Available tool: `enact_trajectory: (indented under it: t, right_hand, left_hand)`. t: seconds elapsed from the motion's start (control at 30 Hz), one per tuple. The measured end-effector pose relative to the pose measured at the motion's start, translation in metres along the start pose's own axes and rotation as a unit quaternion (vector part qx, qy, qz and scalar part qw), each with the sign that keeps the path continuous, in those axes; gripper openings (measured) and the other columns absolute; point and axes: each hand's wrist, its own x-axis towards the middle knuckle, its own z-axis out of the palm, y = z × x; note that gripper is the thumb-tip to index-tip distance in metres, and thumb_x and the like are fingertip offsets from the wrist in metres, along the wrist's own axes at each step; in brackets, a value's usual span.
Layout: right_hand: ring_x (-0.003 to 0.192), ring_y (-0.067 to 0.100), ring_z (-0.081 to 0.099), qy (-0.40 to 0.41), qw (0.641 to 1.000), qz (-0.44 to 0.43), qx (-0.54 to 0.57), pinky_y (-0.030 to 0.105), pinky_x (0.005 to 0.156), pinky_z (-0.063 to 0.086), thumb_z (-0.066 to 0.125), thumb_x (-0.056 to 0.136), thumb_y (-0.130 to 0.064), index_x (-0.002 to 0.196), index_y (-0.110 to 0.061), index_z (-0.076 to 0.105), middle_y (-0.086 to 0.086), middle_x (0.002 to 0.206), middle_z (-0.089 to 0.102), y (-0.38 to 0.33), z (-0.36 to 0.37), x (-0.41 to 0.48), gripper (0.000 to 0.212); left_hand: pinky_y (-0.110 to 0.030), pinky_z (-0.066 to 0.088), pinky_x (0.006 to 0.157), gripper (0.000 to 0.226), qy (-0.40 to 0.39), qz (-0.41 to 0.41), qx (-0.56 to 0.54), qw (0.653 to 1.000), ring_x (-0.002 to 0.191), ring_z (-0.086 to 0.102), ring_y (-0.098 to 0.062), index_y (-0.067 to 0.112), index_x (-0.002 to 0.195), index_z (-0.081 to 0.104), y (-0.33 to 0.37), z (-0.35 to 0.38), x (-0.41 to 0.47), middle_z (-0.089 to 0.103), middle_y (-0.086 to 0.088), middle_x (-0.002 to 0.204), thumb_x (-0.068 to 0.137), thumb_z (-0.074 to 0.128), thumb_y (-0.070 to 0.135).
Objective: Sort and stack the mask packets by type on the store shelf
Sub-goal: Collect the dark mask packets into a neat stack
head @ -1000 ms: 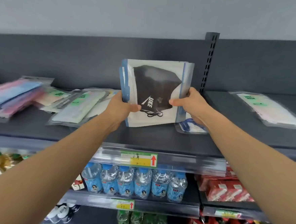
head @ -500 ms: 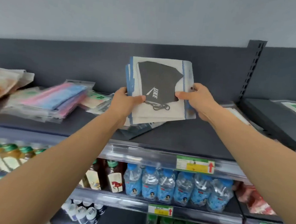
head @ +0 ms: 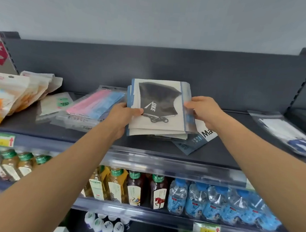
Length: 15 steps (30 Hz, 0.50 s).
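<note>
I hold a small stack of black-mask packets [head: 160,105] with blue side strips, tilted low over the dark top shelf [head: 218,151]. My left hand [head: 125,116] grips its left edge, thumb on top. My right hand [head: 201,108] pinches the right edge. Under the stack lies a dark blue and white packet [head: 196,138]. Left of it rests a pile of pink and blue mask packets [head: 93,104], then a clear packet with a green label [head: 57,103]. Orange and white pouches [head: 7,94] lean at the far left.
A clear packet with a white mask [head: 288,134] lies at the shelf's right end. A dark back panel rises behind the shelf. Below the front rail stand tea bottles [head: 116,185] and blue water bottles [head: 215,203].
The view has swung left along the shelf. My hands have lowered the stack from upright in the air down onto the shelf, over the blue and white packet.
</note>
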Motion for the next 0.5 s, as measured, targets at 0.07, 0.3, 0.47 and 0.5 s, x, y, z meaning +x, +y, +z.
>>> enact_trajectory:
  t: [0.07,0.3,0.47,0.5]
  right_hand:
    - [0.115,0.037,0.059,0.026,0.999,0.012,-0.028,0.045,0.101,0.047,0.064,0.087,-0.012,0.124,0.004,0.056,0.022,0.127,0.059,0.003,-0.002,0.004,0.041]
    - [0.126,0.038,0.049,0.011,0.998,0.045,-0.044,0.053,0.105,0.040,0.064,0.087,-0.017,0.134,0.010,0.041,0.027,0.137,0.047,0.009,-0.003,0.017,0.059]
    - [0.104,0.022,0.061,-0.057,0.996,0.049,0.041,0.034,0.085,0.052,0.076,0.079,-0.029,0.140,-0.003,0.039,0.008,0.126,0.058,0.000,0.004,0.028,0.076]
    - [0.101,0.020,0.060,-0.063,0.994,0.053,0.066,0.033,0.082,0.052,0.077,0.079,-0.029,0.144,-0.004,0.032,0.006,0.127,0.056,-0.003,0.005,0.030,0.083]
  left_hand:
    - [-0.039,0.056,0.076,0.043,0.004,-0.012,0.021,1.000,0.093,0.067,-0.033,-0.002,0.120,0.059,-0.003,-0.003,0.004,0.068,-0.017,0.110,0.079,0.071,0.002]
    - [-0.037,0.057,0.069,0.039,0.013,-0.032,0.017,0.999,0.080,0.065,-0.029,0.000,0.117,0.061,-0.010,0.004,0.009,0.068,-0.017,0.105,0.079,0.068,0.001]
    - [-0.040,0.058,0.078,0.036,0.015,0.028,0.003,0.999,0.087,0.068,-0.029,0.008,0.116,0.061,0.002,0.004,0.005,0.070,-0.010,0.104,0.081,0.067,0.002]
    - [-0.038,0.058,0.077,0.035,0.019,0.048,-0.003,0.999,0.083,0.067,-0.026,0.010,0.114,0.060,0.005,0.003,0.003,0.070,-0.008,0.101,0.082,0.066,0.000]
